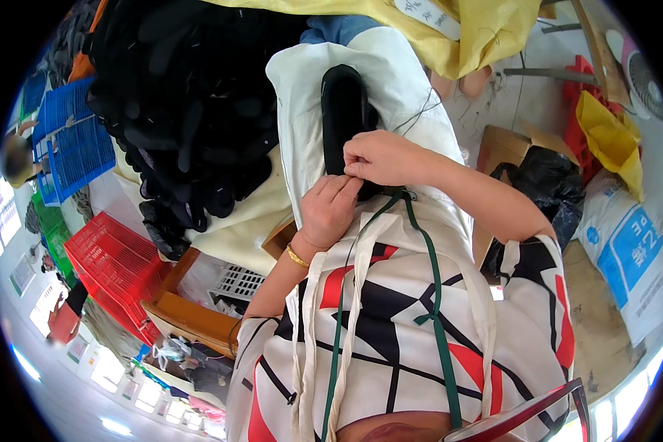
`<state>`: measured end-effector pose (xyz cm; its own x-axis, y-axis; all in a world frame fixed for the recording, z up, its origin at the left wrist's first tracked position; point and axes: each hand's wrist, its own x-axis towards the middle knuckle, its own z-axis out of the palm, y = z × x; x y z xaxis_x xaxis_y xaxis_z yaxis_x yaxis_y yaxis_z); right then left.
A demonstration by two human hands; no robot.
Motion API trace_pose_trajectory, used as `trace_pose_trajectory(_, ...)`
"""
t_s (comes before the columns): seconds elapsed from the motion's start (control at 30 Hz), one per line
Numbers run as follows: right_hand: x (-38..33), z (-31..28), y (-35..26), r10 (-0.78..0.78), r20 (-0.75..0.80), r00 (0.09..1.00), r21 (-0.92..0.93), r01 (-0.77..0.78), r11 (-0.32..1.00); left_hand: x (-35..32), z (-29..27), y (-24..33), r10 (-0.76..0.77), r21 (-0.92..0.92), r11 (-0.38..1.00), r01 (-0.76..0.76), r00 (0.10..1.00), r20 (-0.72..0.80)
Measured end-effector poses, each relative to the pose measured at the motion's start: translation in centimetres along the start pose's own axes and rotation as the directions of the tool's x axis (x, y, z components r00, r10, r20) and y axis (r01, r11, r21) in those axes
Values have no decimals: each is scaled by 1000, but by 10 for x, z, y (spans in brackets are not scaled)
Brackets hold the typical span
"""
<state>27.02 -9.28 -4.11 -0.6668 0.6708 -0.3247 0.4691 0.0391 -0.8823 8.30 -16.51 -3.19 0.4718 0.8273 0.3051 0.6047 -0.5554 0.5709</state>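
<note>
A long black fabric piece (pixel 342 110), rounded like a shoe sole or slipper, lies lengthwise on the white apron (pixel 298 77) over my lap. My left hand (pixel 328 210) is closed on its near end, with fingers bent. Just above and to the right, my right hand (pixel 383 156) is pinched shut at the same end, its fingertips touching the left ones. Whatever sits between the right fingertips is too small to make out. Loose dark thread (pixel 420 112) trails over the apron right of the piece. The near end is partly hidden by both hands.
A large heap of similar black pieces (pixel 191 96) rises at the left on cream cloth (pixel 236 239). Further left stand blue (pixel 77 147) and red (pixel 118 269) plastic baskets. Yellow cloth (pixel 493 37) hangs ahead. At right are a cardboard box (pixel 502 151) and a black bag (pixel 545 184).
</note>
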Motion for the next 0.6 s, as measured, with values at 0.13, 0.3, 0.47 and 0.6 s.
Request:
trace_pose_trajectory(0.13,12,15,-13,-78,-337,938,42,97,994,-4,2,0,-23,-45,999,24,1000,8)
trace_pose_trajectory(0.3,18,-17,-17,266,-148,953,725,-79,684,-4,1,-2,-168,-155,973,171,985,30)
trace_pose_trajectory(0.47,-18,-83,-31,201,-187,962,806,33,590,-5,-4,-3,-287,-211,929,304,952,107)
trace_pose_trajectory(0.6,-63,-188,-43,270,-836,477,548,715,434,0,-7,-1,-314,-257,906,337,941,130)
